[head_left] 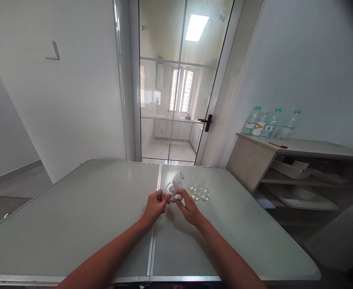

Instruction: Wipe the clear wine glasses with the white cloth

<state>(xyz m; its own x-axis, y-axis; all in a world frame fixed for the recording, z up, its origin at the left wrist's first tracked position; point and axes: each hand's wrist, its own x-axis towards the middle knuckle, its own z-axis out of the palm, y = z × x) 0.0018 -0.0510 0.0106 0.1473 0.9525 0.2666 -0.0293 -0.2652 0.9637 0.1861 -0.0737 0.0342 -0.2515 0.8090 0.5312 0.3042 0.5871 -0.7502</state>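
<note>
My left hand is closed around a clear stemmed glass, which is tilted, its bowl pointing up and to the right. Part of the glass's foot shows faintly below the fingers. In my right hand a white cloth is pinched against the bowl of the glass, with one end sticking up. The fingers hide much of the stem. Just right of the cloth, several clear stemmed glasses stand upright in a cluster on the grey table.
A metal seam runs down the middle of the table. To the right is a wooden shelf unit with plastic bottles and an orange pen-like object on top. Behind the table stands a glass door with a black handle.
</note>
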